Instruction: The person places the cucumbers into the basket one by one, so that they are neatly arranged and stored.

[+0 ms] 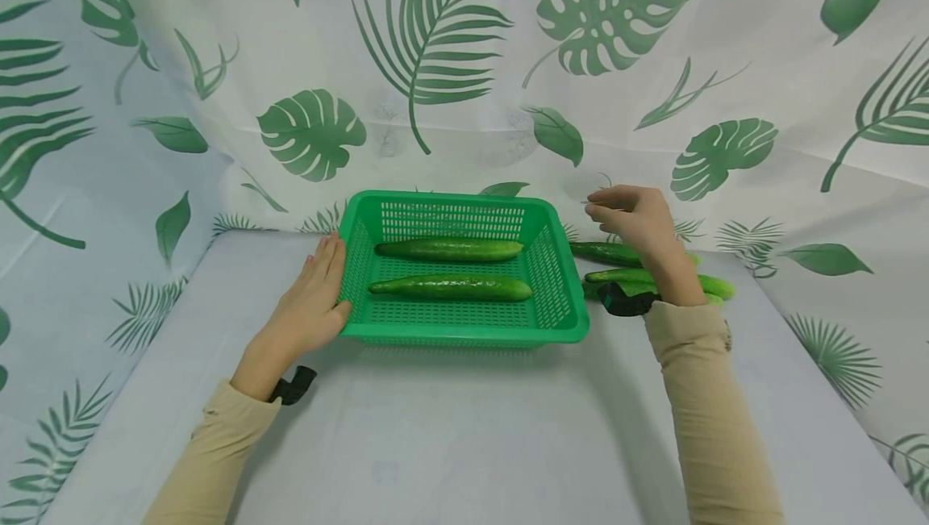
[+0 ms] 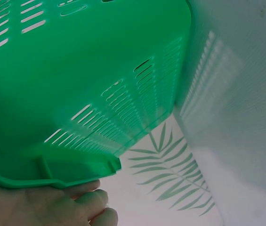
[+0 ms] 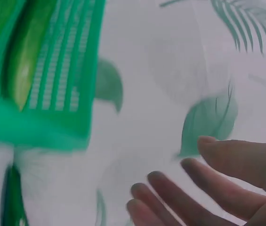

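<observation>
A green plastic basket (image 1: 464, 333) with slotted walls stands mid-table, and two cucumbers (image 1: 450, 288) lie side by side across its floor. My left hand (image 1: 308, 299) rests against the basket's left rim with its fingers straight; the left wrist view shows the fingers (image 2: 92, 205) at the rim. Right of the basket, my right hand (image 1: 635, 222) is raised above more cucumbers (image 1: 646, 276) on the table. Its fingers are loosely bent and hold nothing; in the right wrist view, a gap shows between thumb and fingertips. The forearm and wrist partly hide those cucumbers.
A white table (image 1: 450, 436) lies under everything. Behind it hangs a white cloth (image 1: 464, 162) with green leaf prints, which also covers both sides. Black straps (image 1: 293, 385) are worn at the wrists.
</observation>
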Demonstrator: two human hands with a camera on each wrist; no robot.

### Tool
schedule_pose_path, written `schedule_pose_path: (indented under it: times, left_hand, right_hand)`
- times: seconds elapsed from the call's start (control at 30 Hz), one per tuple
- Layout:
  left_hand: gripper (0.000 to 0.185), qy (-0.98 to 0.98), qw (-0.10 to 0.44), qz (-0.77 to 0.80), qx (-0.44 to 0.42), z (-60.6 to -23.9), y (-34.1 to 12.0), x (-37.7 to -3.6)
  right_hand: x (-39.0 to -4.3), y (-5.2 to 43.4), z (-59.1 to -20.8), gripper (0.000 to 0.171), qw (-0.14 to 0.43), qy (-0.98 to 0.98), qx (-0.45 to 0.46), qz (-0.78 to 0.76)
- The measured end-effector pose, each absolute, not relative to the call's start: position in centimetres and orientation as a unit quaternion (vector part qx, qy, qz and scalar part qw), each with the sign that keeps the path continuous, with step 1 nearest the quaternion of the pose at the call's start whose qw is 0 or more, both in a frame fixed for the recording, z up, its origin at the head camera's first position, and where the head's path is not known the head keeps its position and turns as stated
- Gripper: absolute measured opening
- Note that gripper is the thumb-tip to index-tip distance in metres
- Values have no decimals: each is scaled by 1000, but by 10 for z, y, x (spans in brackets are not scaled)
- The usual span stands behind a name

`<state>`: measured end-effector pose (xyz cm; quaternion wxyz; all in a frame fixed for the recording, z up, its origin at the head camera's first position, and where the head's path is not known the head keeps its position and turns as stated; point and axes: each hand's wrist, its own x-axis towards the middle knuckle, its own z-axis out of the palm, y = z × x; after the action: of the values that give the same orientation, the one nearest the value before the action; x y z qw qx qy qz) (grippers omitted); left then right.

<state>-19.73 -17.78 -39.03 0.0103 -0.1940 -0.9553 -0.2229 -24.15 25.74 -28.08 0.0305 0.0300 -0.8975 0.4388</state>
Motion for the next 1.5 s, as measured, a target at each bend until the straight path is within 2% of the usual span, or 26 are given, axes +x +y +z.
schedule_pose_path:
  times: [0.17, 0.43, 0.6, 0.73, 0.9, 1.23, 1.4, 1.5]
  left_hand:
    - [81, -955, 9, -223, -195, -390, -178, -198]
    - [80, -955, 11, -224, -194, -391, -178, -197]
    - [81, -955, 12, -223, -193, -391, -178, -196]
    - [81, -956, 13, -222, -192, -391, -178, -196]
    - [81, -957, 14, -218, -191, -393, -178, -198]
    - [81, -957, 12, -216, -192, -393, -178, -198]
    - [80, -958, 11, -214, -193, -393, -179, -199]
    - [81, -957, 9, -215, -193, -393, -179, -199]
  right_hand:
    - [-236, 300, -293, 48, 92, -897, 18, 432]
    - [-235, 377, -323, 22, 179, -779, 19, 601]
    - [-229, 415, -347, 23, 208, -730, -55, 649]
    - [-223, 438, -371, 25, 181, -758, -131, 613]
    - [-217, 457, -401, 34, 121, -811, -169, 546]
    - [-212, 474, -435, 59, 2, -886, -116, 449]
    - [-212, 476, -445, 76, -35, -872, -112, 476]
    - [-212, 477, -448, 78, -45, -862, -110, 493]
